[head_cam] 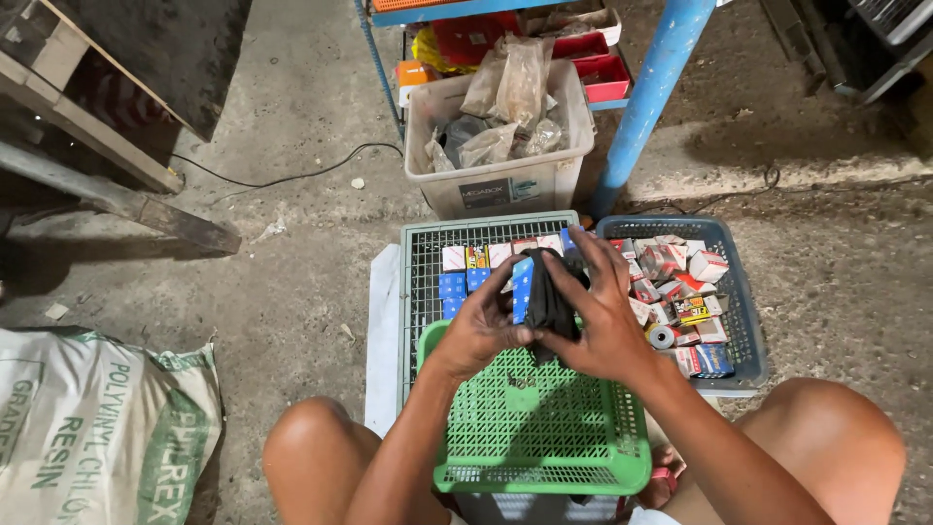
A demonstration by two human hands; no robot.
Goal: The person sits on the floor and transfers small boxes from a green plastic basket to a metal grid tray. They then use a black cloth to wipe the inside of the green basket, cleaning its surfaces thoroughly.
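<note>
**Both hands on a dark bundle over the crates**

A concrete floor (292, 126) carries everything here. At the left lies a white sack (97, 428); ahead stands a beige tub (505, 146) stuffed with plastic-wrapped parts, beside a blue post (651, 87). Nearer the knees sit a grey-green wire crate (428, 262) holding small blue and white boxes, a blue basket (748, 321) heaped with mixed small boxes, and a bright green basket (544, 437), upturned by the look of it.

Above the green basket, the left hand (481, 331) and right hand (607, 326) meet around a black bundle (549, 292), perhaps rubber or cloth. Fingers of both hands are curled closed on it, pinching it from either side.

The step in hand looks like handling or sorting this piece; any next move calls for a firm two-handed hold.
</note>
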